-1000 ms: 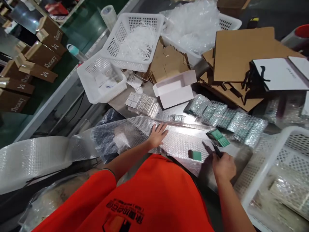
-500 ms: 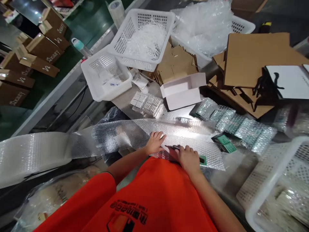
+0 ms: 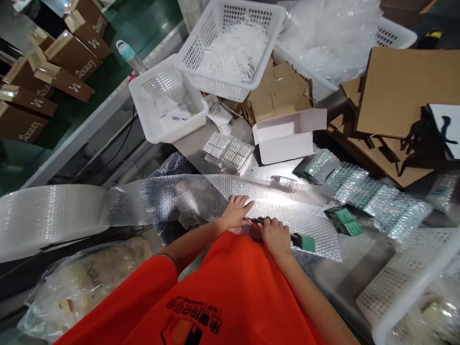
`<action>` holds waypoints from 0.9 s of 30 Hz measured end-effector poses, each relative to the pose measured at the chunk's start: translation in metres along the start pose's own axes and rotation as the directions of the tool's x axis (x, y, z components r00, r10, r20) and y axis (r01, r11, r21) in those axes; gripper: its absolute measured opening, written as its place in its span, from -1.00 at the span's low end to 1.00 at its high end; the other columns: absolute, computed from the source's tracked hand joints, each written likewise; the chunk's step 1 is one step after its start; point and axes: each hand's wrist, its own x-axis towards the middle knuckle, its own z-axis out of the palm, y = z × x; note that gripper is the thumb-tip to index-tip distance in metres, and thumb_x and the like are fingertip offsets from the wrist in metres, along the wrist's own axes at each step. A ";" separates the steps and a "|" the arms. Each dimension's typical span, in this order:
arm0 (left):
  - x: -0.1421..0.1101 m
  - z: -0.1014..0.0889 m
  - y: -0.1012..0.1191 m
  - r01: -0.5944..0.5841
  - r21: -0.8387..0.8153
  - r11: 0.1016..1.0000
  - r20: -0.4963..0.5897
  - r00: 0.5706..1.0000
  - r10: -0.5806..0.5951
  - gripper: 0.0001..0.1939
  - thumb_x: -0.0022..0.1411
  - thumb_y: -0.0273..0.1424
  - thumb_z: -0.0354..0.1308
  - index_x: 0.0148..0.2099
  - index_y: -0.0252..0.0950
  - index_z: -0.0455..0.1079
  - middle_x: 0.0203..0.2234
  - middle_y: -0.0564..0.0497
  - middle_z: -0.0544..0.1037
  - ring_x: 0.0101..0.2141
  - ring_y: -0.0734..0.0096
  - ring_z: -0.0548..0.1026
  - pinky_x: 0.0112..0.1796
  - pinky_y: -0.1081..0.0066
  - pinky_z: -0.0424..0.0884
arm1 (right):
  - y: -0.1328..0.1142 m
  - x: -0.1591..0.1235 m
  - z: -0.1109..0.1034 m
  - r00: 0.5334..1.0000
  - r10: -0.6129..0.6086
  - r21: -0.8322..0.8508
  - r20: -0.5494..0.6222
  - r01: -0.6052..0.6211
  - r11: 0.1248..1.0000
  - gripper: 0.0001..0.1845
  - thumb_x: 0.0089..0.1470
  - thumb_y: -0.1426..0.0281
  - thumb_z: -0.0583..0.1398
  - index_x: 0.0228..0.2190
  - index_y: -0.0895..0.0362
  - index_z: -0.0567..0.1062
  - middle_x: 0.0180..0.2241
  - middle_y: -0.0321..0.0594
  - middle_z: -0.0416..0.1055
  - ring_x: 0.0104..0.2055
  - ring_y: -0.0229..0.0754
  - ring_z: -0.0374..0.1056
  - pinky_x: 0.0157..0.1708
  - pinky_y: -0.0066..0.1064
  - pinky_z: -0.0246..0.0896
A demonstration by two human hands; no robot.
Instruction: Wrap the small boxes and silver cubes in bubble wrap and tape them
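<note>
The left hand [image 3: 236, 212] lies open and palm down, pressing on a sheet of silver bubble wrap [image 3: 287, 211] that spreads across a steel table [image 3: 196, 148] and leads back to a large roll of clear bubble wrap [image 3: 50, 220]. The right hand [image 3: 276, 236] is clenched around a slim black tool [image 3: 256, 221], which sticks out toward the left hand and rests on the wrap near its edge; the view cannot settle whether it is a cutter or a marker. A small green box [image 3: 307, 243] sits just beside the right hand on the wrap.

Beyond the sheet, a row of bubble-wrapped packs [image 3: 370, 196] lies near 2 more green boxes [image 3: 343, 221]. An open white carton [image 3: 287, 136] stands behind them, beside a cluster of small foil packs [image 3: 228, 152]. 2 white plastic baskets [image 3: 230, 48] hold shredded white filler and papers, and flat cardboard sheets [image 3: 398, 91] are stacked to the right. Brown Sbeauty boxes [image 3: 72, 57] lie farther off at the upper left. The person wears an orange shirt [image 3: 187, 306].
</note>
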 end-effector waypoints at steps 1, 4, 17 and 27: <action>0.000 0.000 0.000 -0.002 0.002 1.000 -0.003 1.000 0.002 -0.13 0.15 0.02 0.31 0.37 -0.24 0.15 0.25 -0.28 0.26 0.20 -0.08 0.23 0.15 0.03 0.12 | 0.000 0.001 0.001 1.000 0.003 0.000 0.004 -0.003 1.000 -0.58 0.39 0.24 -0.03 -0.12 0.26 0.50 -0.17 0.12 0.50 -0.10 0.03 0.45 -0.23 -0.29 0.10; 0.000 -0.001 0.000 -0.016 0.016 1.000 -0.009 1.000 0.016 -0.12 0.14 0.01 0.31 0.36 -0.31 0.16 0.24 -0.32 0.26 0.19 -0.08 0.23 0.14 0.05 0.13 | -0.001 0.001 0.003 1.000 0.014 0.007 0.004 -0.014 1.000 -0.58 0.38 0.23 -0.03 -0.13 0.26 0.51 -0.17 0.13 0.50 -0.11 0.03 0.45 -0.22 -0.28 0.11; 0.004 0.003 0.037 0.030 -0.082 0.996 0.014 0.999 -0.029 -0.40 0.23 -0.32 0.27 0.26 -0.36 0.26 0.16 -0.26 0.37 0.11 0.04 0.33 0.08 0.12 0.28 | -0.003 0.004 -0.006 0.999 0.024 0.022 0.021 -0.025 0.999 -0.67 0.34 0.29 0.06 -0.12 0.23 0.53 -0.15 0.15 0.48 -0.08 0.05 0.42 -0.17 -0.24 0.10; 0.004 0.010 0.035 0.052 -0.085 0.995 -0.016 0.998 -0.053 -0.34 0.18 -0.29 0.36 0.28 -0.24 0.27 0.16 -0.20 0.38 0.12 0.04 0.35 0.08 0.13 0.31 | 0.028 0.001 -0.006 0.999 0.042 -0.036 -0.003 -0.042 0.998 -0.65 0.34 0.27 0.04 -0.15 0.24 0.53 -0.16 0.16 0.47 -0.08 0.06 0.42 -0.15 -0.23 0.08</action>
